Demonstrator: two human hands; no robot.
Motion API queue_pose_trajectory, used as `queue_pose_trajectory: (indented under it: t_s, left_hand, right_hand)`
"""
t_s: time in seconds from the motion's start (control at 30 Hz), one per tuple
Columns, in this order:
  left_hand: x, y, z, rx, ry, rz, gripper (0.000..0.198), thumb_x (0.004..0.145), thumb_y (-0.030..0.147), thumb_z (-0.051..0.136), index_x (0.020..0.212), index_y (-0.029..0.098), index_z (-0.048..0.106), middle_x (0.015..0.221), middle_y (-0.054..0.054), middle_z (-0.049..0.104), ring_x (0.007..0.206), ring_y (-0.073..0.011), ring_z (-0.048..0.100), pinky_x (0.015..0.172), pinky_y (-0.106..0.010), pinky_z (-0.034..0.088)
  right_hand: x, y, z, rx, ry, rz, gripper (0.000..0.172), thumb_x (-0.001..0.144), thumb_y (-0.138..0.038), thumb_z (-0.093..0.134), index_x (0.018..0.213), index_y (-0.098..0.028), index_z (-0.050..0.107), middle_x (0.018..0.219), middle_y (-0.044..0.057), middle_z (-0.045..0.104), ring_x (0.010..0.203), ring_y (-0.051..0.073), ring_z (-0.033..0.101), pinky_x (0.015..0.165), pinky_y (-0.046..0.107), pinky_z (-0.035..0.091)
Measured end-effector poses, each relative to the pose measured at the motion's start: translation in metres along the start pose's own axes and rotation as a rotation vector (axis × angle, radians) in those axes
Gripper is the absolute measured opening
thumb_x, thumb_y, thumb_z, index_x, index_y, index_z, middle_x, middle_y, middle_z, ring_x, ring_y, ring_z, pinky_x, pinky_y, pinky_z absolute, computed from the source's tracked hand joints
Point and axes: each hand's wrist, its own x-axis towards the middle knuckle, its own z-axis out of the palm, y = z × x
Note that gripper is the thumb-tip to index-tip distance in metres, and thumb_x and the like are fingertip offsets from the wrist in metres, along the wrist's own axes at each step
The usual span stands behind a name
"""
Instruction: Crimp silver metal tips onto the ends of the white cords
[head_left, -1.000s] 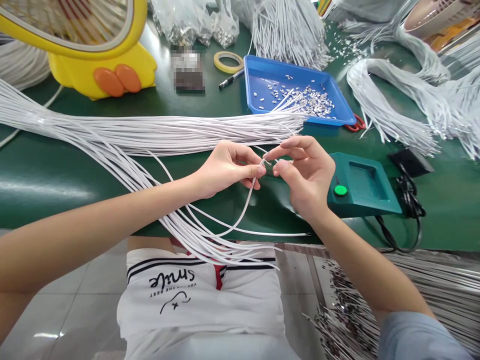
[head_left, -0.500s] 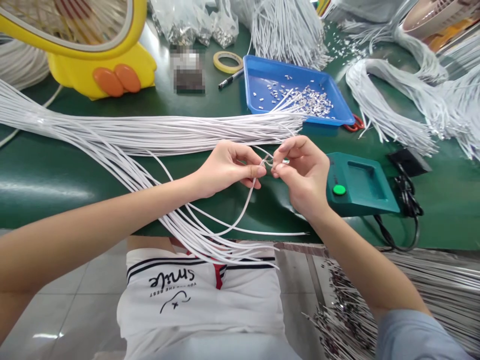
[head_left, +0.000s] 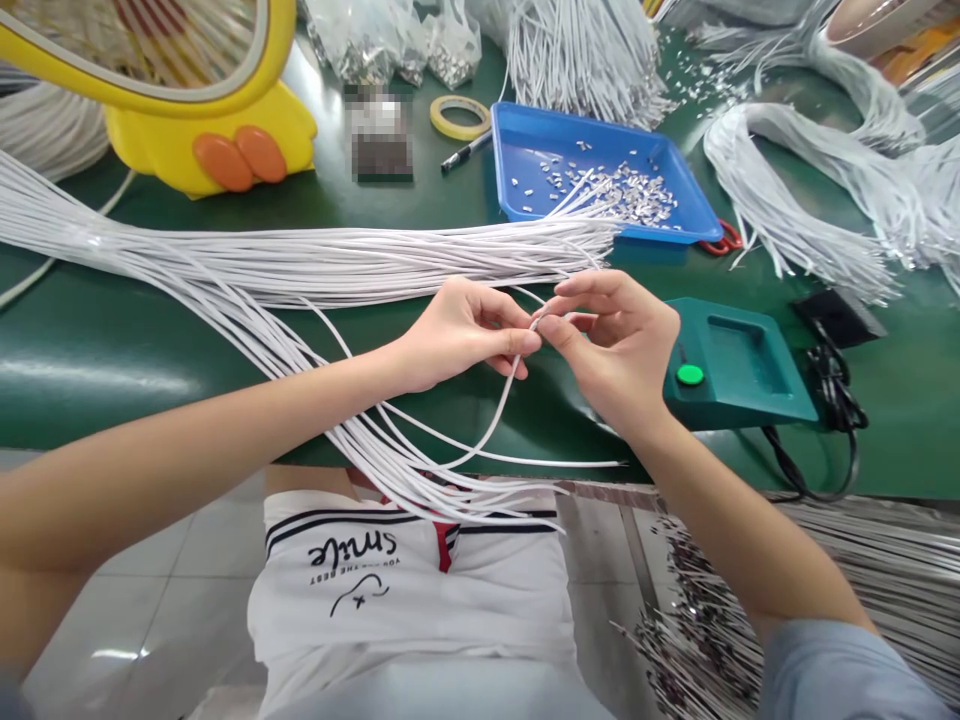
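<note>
Head view, clock centred on the hands: loose wires (head_left: 420, 495) spill past the near edge of the table (head_left: 150, 410) at seven o'clock, ends spread apart, which probably makes singling one out easy. Dead centre, one wire (head_left: 501, 402)! Left hand (head_left: 469, 335) pinches it close to its end between thumb and fingers, likely to steady it; right hand (head_left: 626, 340) has thumb and fingertip pressed together on the tip, though what sits between them is hidden. Three o'clock, the green device (head_left: 742, 365) stands just beside the right wrist, handily close. Between nine and ten, the bundle (head_left: 360, 255) points its ends rightward. One o'clock, the tray (head_left: 540, 130), walls presumably corralling silvery bits (head_left: 645, 200). Farther off, fan (head_left: 165, 145) at ten, tape (head_left: 459, 134) at eleven.
</note>
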Motion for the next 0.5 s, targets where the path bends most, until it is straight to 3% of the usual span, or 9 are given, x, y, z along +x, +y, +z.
queue_pose_trajectory:
  t_s: [0.13, 0.27, 0.37, 0.43, 0.5]
  left_hand:
    - [0.002, -0.001, -0.002, -0.04, -0.107, -0.015, 0.037, 0.063, 0.039, 0.088, 0.07, 0.008, 0.069, 0.062, -0.004, 0.067, 0.054, -0.0124, 0.067, 0.049, -0.018, 0.053]
    - [0.002, -0.006, -0.001, 0.08, -0.123, 0.081, 0.032, 0.077, 0.039, 0.076, 0.073, 0.008, 0.068, 0.063, -0.005, 0.067, 0.053, -0.0126, 0.067, 0.049, -0.019, 0.052]
    - [0.001, -0.008, -0.004, 0.457, 0.006, 0.386, 0.021, 0.085, 0.029, 0.066, 0.074, 0.011, 0.069, 0.063, -0.004, 0.068, 0.056, -0.0118, 0.066, 0.052, -0.021, 0.05]
    - [0.001, -0.005, -0.013, 0.809, 0.079, 0.676, 0.019, 0.089, 0.025, 0.06, 0.076, 0.015, 0.07, 0.067, -0.003, 0.07, 0.061, -0.0108, 0.065, 0.056, -0.021, 0.048]
    - [0.002, 0.001, -0.024, 1.106, 0.06, 0.913, 0.02, 0.093, 0.024, 0.056, 0.078, 0.02, 0.07, 0.072, -0.001, 0.071, 0.065, -0.0096, 0.064, 0.057, -0.021, 0.044]
  right_hand:
    - [0.003, 0.0, -0.004, -0.005, -0.061, 0.002, 0.023, 0.076, -0.018, 0.074, 0.094, -0.027, 0.063, 0.071, -0.003, 0.064, 0.065, 0.014, 0.065, 0.055, 0.028, 0.052]
    - [0.001, -0.003, -0.005, -0.138, -0.031, -0.121, 0.022, 0.074, -0.015, 0.074, 0.086, -0.025, 0.059, 0.076, -0.002, 0.062, 0.067, 0.014, 0.061, 0.054, 0.027, 0.047]
    - [0.0, -0.007, -0.005, -0.106, -0.031, -0.044, 0.022, 0.074, -0.018, 0.074, 0.078, -0.024, 0.053, 0.075, -0.001, 0.059, 0.069, 0.013, 0.058, 0.056, 0.027, 0.044]
    - [0.002, -0.009, -0.004, 0.102, -0.106, 0.139, 0.028, 0.072, -0.021, 0.076, 0.076, -0.023, 0.048, 0.071, -0.003, 0.057, 0.063, 0.011, 0.054, 0.054, 0.025, 0.042]
    - [0.004, -0.01, -0.003, 0.389, -0.211, 0.4, 0.033, 0.068, -0.022, 0.078, 0.077, -0.022, 0.047, 0.067, -0.005, 0.054, 0.058, 0.009, 0.048, 0.051, 0.023, 0.038]
